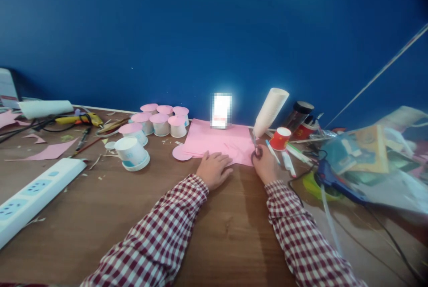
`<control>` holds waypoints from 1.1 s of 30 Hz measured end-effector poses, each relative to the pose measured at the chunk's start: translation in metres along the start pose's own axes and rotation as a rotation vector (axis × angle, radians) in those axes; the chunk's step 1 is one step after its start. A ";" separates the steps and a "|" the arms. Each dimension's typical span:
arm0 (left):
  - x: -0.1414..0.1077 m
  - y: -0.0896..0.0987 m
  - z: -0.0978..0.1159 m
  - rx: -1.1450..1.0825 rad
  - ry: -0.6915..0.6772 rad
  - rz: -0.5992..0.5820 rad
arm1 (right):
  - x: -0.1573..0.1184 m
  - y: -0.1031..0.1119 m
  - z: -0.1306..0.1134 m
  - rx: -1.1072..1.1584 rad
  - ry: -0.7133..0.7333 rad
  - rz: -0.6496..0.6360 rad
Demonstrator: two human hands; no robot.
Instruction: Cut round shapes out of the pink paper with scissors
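Pink paper sheets (217, 137) lie on the table against the wall, and my left hand (214, 170) rests flat on their front edge with its fingers spread. At the right edge of the paper, my right hand (266, 165) is closed round the handles of a pair of scissors (257, 152), whose blades point away toward the wall. A pink paper disc (182, 153) sticks out at the left of the sheets. Further left stand several paper cups topped with pink discs (159, 118). A white paper cup (129, 151) stands in front of them.
A leaning stack of paper cups (271, 110), a red cup (280, 139) and markers (288, 164) are at the right. Beyond them lies a blue glue gun (337, 184) with its cord. On the left are a power strip (40, 193), a yellow glue gun (78, 119) and paper scraps (50, 150).
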State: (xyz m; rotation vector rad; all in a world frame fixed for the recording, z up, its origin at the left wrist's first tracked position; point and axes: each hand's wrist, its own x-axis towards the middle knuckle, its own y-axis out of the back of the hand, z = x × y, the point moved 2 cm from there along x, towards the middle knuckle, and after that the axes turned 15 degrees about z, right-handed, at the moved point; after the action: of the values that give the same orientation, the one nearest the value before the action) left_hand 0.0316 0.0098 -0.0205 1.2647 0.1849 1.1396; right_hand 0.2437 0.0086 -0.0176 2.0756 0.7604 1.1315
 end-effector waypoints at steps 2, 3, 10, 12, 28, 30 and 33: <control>-0.001 -0.003 0.001 -0.006 -0.012 -0.040 | -0.001 0.000 0.000 -0.006 -0.003 0.018; -0.001 -0.004 0.001 -0.006 -0.017 -0.050 | 0.000 0.000 0.001 -0.002 -0.007 0.020; 0.000 -0.003 0.000 0.040 -0.018 -0.015 | 0.006 -0.019 0.017 0.145 -0.057 0.002; 0.000 -0.002 0.000 0.044 -0.022 -0.009 | 0.007 -0.023 0.020 0.186 -0.052 0.012; 0.001 -0.003 0.001 0.051 -0.022 0.001 | 0.003 0.005 0.000 0.503 0.049 0.484; 0.001 -0.003 0.001 0.049 -0.023 0.003 | 0.003 0.007 0.001 0.539 0.028 0.533; 0.001 -0.003 0.001 0.046 -0.029 0.014 | 0.002 0.013 0.000 0.593 -0.005 0.584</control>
State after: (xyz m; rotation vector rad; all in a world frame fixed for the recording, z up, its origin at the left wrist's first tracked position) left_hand 0.0340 0.0101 -0.0219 1.3246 0.1818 1.1341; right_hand 0.2468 0.0021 -0.0067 2.9278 0.5338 1.3043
